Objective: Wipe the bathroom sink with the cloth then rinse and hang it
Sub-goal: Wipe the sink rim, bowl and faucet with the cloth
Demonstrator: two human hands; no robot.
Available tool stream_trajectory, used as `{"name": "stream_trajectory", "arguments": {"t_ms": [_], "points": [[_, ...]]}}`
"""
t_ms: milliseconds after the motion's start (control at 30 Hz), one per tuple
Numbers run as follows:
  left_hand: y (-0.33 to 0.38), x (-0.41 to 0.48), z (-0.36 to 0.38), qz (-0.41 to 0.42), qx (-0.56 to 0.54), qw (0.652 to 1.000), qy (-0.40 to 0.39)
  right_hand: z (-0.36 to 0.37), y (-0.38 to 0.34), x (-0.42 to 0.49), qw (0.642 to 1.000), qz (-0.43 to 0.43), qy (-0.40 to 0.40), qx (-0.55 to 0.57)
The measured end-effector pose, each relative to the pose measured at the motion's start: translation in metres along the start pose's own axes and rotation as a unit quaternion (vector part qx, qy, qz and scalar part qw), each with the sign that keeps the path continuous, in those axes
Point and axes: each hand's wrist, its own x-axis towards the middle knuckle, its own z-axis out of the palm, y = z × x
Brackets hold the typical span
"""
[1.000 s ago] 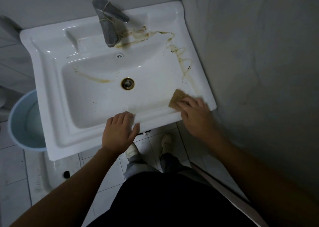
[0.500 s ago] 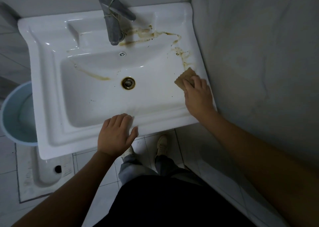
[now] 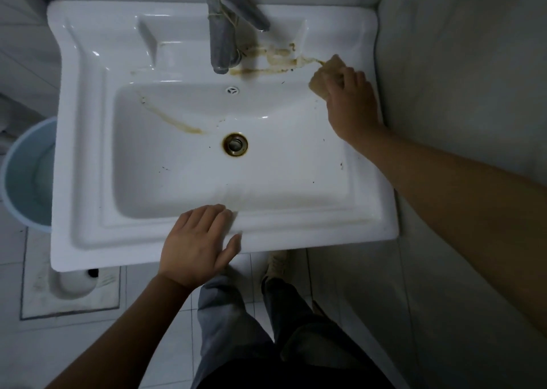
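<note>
While the right hand (image 3: 349,98) grips the cloth (image 3: 321,77) on the sink (image 3: 310,225) ledge's right rear and the flat left hand (image 3: 198,240) steadies its front rim, firm overlapping strokes toward the tap (image 3: 222,39) should lift the brown stain (image 3: 275,60).

The sink (image 3: 85,181) was a white rectangular ceramic basin with a stepped rim, set against the wall on the right. Brown streaks lay on its far ledge, running right from the base of the faucet (image 3: 220,42). A thinner brown streak crossed the bowl's left slope toward the rust-ringed drain (image 3: 235,143), and dark specks dotted the bowl. The cloth (image 3: 321,77) was a small tan pad, bunched up and gripped by the right hand (image 3: 352,101) on the far right ledge. Its far corner touched the right end of the streaks.
</note>
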Motion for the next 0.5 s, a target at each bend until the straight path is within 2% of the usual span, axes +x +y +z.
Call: {"name": "stream_trajectory", "arguments": {"t_ms": [233, 500], "points": [[0.002, 0.0, -0.002, -0.012, 0.008, 1.0, -0.022, -0.002, 0.0, -0.017, 1.0, 0.017, 0.002, 0.027], [0.006, 0.001, -0.007, -0.014, 0.017, 0.999, -0.032, -0.013, 0.001, -0.08, 0.997, -0.019, -0.061, 0.036]]}}
